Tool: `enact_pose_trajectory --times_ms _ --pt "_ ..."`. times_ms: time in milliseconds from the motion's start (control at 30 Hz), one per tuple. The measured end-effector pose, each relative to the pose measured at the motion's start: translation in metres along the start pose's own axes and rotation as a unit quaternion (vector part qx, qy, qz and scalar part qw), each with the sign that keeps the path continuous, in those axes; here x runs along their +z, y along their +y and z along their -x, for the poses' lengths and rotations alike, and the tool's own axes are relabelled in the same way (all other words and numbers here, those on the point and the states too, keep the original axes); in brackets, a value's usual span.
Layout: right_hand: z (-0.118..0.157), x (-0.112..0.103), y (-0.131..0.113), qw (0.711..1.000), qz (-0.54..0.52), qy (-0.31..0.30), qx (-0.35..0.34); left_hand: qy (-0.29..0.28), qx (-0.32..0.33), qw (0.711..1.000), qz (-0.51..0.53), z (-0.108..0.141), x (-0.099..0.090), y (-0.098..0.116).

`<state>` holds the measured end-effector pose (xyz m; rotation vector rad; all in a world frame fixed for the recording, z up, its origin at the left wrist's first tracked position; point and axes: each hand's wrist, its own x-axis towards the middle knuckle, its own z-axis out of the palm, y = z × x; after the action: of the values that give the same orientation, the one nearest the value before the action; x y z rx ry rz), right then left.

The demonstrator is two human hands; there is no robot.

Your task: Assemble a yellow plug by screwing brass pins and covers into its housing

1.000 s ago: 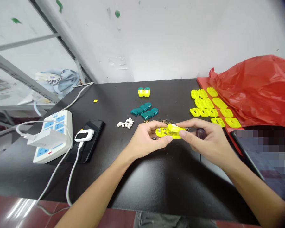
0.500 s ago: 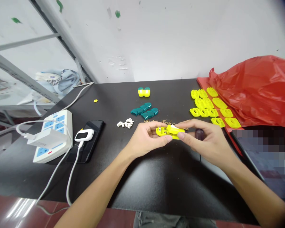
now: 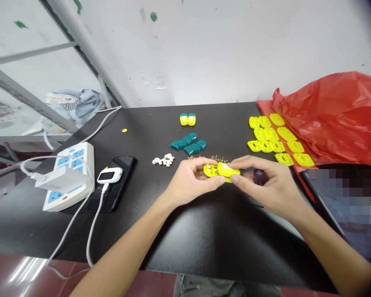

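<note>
Head view: left fingers [image 3: 217, 180] and right fingers [image 3: 235, 178], nearly closed, pinch opposite ends of the yellow casing [image 3: 229, 170], near dark-green pieces [image 3: 188, 142].

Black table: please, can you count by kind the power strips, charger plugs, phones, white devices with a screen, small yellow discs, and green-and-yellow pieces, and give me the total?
Power strip: 1
Charger plug: 1
Phone: 1
White device with a screen: 1
Small yellow disc: 1
Green-and-yellow pieces: 2
Total: 7

no legible txt, charger [image 3: 62, 180] mark blurred
</note>
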<state>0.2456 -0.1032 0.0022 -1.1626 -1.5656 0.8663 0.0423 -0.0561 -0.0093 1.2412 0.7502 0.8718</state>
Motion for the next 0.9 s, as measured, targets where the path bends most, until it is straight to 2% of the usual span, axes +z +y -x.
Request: enact_pose_trajectory --times_ms 300,467,600,700,900 --pt "-0.0001 -0.0039 0.0083 0.988 0.08 -0.009 -0.131 -0.043 -0.025 0.997 0.053 0.0028 -0.0009 0.0038" --pt "-0.0001 -0.003 0.0058 0.969 0.159 -0.026 -0.186 -0.037 0.022 0.999 0.003 0.0019 0.0012 -0.0013" --pt "0.0006 0.0006 0.0041 0.947 0.215 -0.016 -0.24 -0.037 0.055 0.998 -0.01 0.0014 0.0042 -0.0034" --pt "0.0014 0.0032 0.0049 0.936 0.237 -0.012 -0.26 -0.032 0.075 0.996 -0.037 0.0024 0.0049 -0.0036" --pt "0.0043 0.0056 0.0066 0.935 0.24 -0.013 -0.262 -0.009 0.074 0.995 -0.069 0.0049 0.0045 -0.0041"
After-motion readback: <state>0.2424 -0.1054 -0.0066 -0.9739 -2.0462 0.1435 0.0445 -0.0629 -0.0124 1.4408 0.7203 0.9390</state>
